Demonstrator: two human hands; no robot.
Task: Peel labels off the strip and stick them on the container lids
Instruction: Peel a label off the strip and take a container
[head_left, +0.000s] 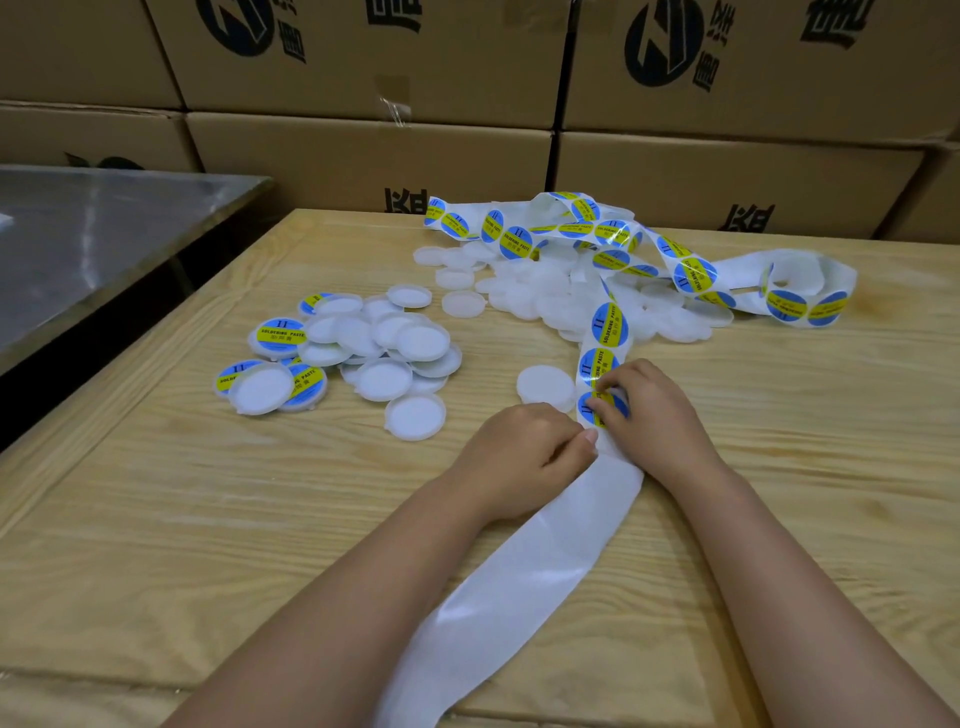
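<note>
My left hand (524, 452) is curled, its thumb pinning the left edge of the strip (498, 597) to the table (208, 519). My right hand (652, 415) sits just right of it, fingers bent down onto the nearest label (589, 410), a blue and yellow round one. The fingertips (605, 387) grip at its far edge; I cannot tell whether that edge has lifted off the backing.

Nearer to me the strip is bare white backing, running between my forearms to the near edge of the table. Beyond my hands it carries more labels and runs away to the far right, where it loops in a loose tangle.

One plain lid (545, 387) lies flat just left of the strip, close to my right fingertips. To the left is a heap of done lids (343, 348), some showing labels, many turned over with the white inside up. Farther off, under and beside the tangle, lies a pile of bare lids (535, 296).

A steel table (104, 234) stands on the far left, and cardboard boxes (363, 145) are stacked along the far side.
</note>
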